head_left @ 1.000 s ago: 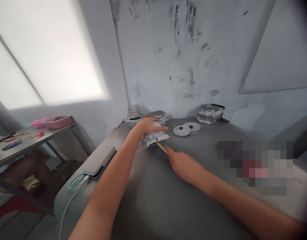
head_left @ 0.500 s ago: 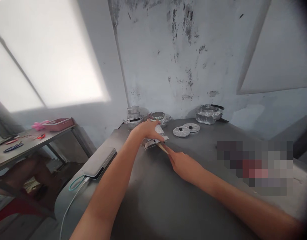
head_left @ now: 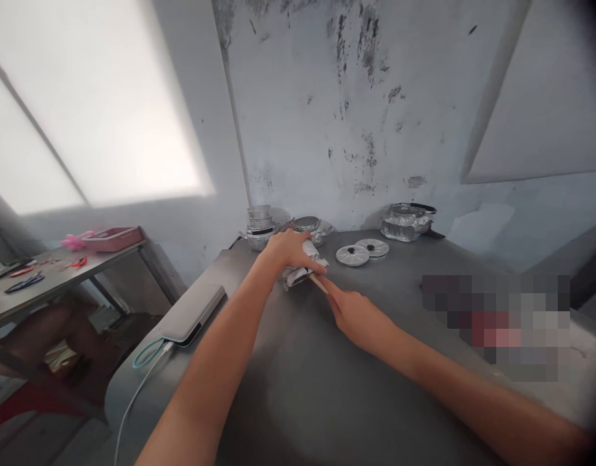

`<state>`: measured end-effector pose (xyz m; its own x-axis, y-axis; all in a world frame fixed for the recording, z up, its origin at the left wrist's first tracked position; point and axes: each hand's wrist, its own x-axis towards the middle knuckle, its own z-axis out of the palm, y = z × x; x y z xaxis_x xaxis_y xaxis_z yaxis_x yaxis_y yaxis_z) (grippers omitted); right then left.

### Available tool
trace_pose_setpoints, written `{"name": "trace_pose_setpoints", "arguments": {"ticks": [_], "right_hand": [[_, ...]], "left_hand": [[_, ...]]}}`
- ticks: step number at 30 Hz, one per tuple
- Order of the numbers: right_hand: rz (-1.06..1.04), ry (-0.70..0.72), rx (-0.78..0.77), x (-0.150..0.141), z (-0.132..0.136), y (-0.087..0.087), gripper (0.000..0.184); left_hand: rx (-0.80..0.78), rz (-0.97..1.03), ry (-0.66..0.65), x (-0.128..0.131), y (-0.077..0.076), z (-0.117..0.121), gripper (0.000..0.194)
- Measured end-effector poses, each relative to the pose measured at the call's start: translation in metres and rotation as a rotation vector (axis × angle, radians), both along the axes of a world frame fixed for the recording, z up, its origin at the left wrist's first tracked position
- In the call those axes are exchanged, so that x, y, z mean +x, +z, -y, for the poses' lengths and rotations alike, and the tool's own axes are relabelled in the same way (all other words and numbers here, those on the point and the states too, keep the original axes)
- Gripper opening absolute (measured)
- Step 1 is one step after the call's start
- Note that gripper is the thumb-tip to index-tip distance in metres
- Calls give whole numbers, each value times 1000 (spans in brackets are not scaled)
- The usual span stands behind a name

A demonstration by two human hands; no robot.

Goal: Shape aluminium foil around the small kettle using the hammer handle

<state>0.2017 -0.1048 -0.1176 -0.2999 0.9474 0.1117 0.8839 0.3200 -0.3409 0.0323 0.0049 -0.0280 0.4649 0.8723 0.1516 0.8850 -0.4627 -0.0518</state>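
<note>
My left hand (head_left: 292,249) is closed over a silvery, foil-like crumpled object (head_left: 294,278) above the grey table (head_left: 288,388). Its thumb presses along the near right side; the other fingers are mostly hidden behind. My right hand (head_left: 358,312) grips a thin pale wooden-looking stick (head_left: 319,282), whose far end meets the opening of the silvery object. How deep the stick goes in is hidden. Just beyond my left hand stands a foil-covered pot (head_left: 311,225), with a second pot (head_left: 259,238) carrying a perforated metal cup (head_left: 259,217) to its left.
Two round lids (head_left: 353,255) with black knobs lie right of my hands. Another foil-wrapped pot (head_left: 405,223) stands at the back right. A power bank (head_left: 195,314) with a cable lies on the left edge. The side table holds a pink tray (head_left: 114,239) and pliers (head_left: 24,283).
The silvery object has turned slightly and shifted a little to the right in my left hand. My right hand keeps its hold on the stick, nearly in the same place.
</note>
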Motion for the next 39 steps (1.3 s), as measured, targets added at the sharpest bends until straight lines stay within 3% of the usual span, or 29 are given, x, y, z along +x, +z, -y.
{"name": "trace_pose_setpoints", "arguments": {"ticks": [13,19,27,34,39], "right_hand": [[-19,9,-15,-1,3,3,56],[62,-10,-27,-2,0,-4,55],[-111,-4,26,-2,3,5,51],[-268,-64,-183,2,-6,-3,31],[-480,1,-477,6,-7,1,36]], "left_hand": [[-62,25,-14,-5,2,-3,107],[-64,41,-15,-11,5,-4,104],[-72,37,-25,-14,4,-8,98],[-81,47,-35,-13,6,-4,103],[-65,7,-105,-9,5,-3,105]]}}
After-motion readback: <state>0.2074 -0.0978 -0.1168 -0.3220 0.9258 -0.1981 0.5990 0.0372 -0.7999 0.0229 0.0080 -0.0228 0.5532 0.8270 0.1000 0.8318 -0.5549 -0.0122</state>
